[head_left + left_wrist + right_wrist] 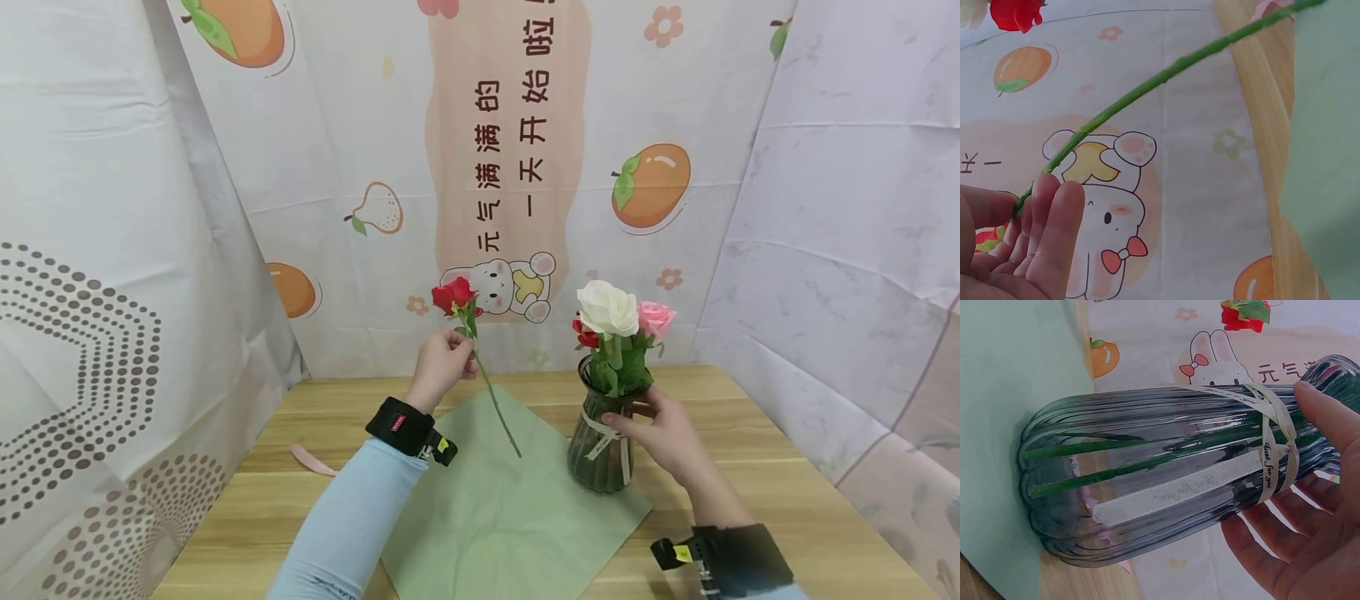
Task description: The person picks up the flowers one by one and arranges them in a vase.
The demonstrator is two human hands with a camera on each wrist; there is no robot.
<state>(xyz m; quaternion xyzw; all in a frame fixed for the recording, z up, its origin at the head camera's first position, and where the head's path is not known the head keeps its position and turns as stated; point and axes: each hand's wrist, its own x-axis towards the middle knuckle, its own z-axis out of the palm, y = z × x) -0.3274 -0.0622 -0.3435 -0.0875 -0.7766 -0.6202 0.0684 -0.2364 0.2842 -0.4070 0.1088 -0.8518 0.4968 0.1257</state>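
My left hand (444, 364) pinches the green stem of a red rose (453, 295) just under its bloom, and the stem slants down to the right above the green sheet. The left wrist view shows the stem (1166, 74) between thumb and fingers. My right hand (663, 429) grips the neck of a ribbed, smoky glass vase (592, 467), which stands on the sheet's right side. A white rose (609, 308), a pink rose (656, 317) and a red flower (586, 334) stand in the vase. A printed ribbon (1269, 456) is tied round its neck; stems show through the glass.
A light green sheet (495, 517) lies on the wooden table (345, 408). To the left of it is a pink strip (311, 460). A printed cloth (337, 100) hangs behind the table, and more cloth hangs at both sides.
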